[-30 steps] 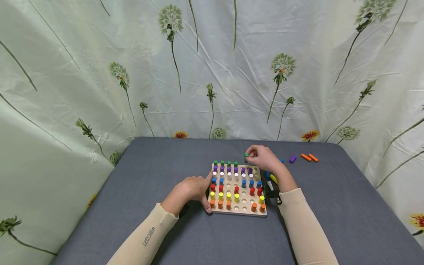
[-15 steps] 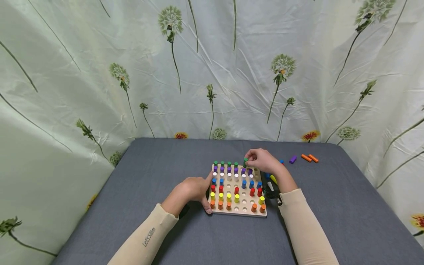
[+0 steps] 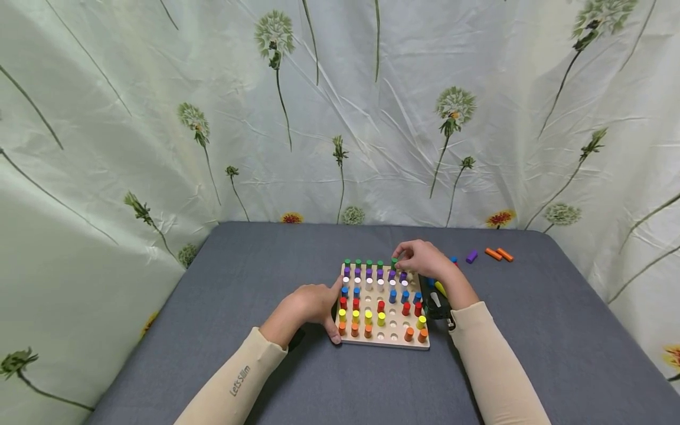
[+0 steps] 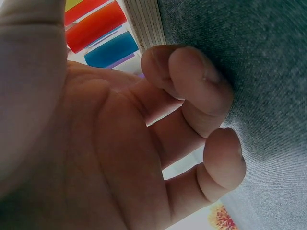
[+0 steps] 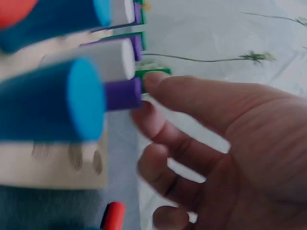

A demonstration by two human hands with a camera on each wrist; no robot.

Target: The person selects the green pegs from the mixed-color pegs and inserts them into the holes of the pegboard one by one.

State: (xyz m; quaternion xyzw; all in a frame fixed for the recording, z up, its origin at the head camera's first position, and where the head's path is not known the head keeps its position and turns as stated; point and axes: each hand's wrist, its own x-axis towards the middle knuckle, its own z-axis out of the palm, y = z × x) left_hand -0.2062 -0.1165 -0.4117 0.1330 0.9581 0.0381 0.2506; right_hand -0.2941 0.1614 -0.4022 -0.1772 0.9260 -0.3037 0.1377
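Note:
A wooden pegboard [image 3: 383, 340] carries rows of coloured pegs, orange in the nearest row and green in the farthest. Along its left side lies my left hand [image 3: 310, 304], thumb at the near corner and index finger farther up the edge. Other fingers [image 4: 201, 81] of that hand bend loosely beside the board in the left wrist view. My right hand [image 3: 422, 258] pinches a green peg [image 3: 394, 262] at the far row, upright over the board. In the right wrist view, purple and white pegs partly hide this green peg [image 5: 158, 72], with the thumb against it.
Two orange pegs [image 3: 499, 254] and a purple peg [image 3: 471, 257] lie on the grey cloth at the right. Blue and yellow pegs [image 3: 440, 288] lie partly behind the right wrist. A flowered curtain [image 3: 340, 118] hangs behind the table.
My right hand has brought the green peg slightly down onto the far row, right of the other green pegs. The left hand has stayed at the board's edge.

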